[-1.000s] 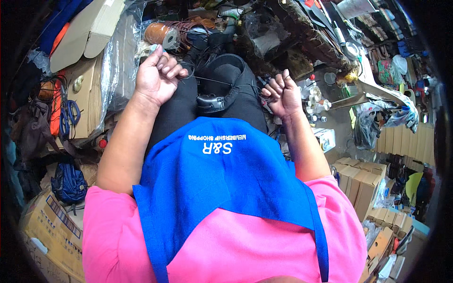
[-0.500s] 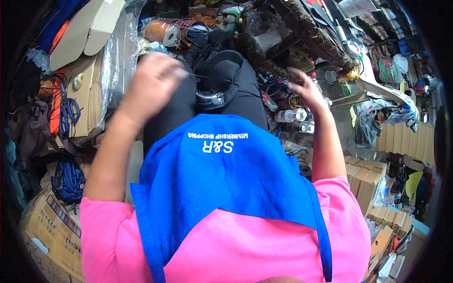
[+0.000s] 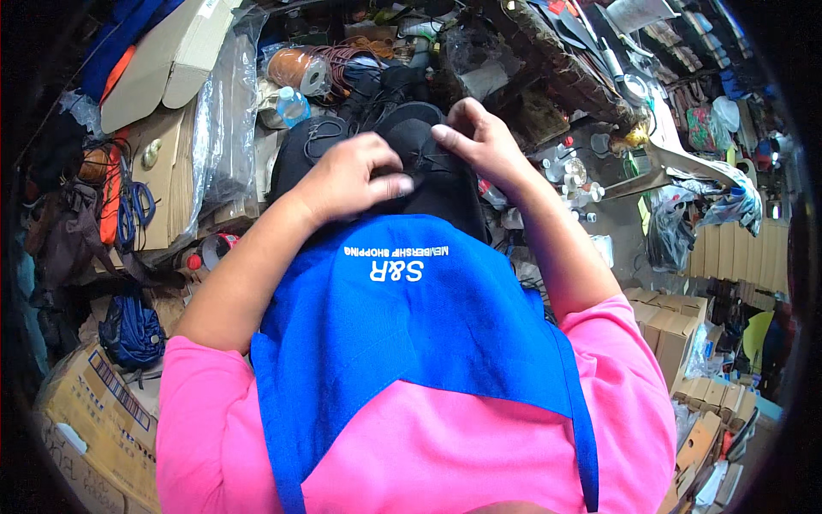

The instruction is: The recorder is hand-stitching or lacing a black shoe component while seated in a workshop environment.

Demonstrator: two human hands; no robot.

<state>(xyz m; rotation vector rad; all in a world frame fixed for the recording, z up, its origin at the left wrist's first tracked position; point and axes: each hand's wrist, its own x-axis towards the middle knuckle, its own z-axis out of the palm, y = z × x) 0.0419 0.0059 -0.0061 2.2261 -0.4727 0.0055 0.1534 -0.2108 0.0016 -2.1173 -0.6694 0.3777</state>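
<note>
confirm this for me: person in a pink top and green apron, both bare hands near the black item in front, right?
Not quite: the apron is blue, not green, as the head view shows. The rest stands: pink top, with the left hand and right hand, both bare, near the black item in front.

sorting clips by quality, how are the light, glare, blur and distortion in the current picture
Head view: corners fall to black and the scene bends toward the rim; head view: pale glare streaks the plastic sheet; head view: left hand and right hand look fairly sharp; head view: the black item loses detail in darkness.
</note>
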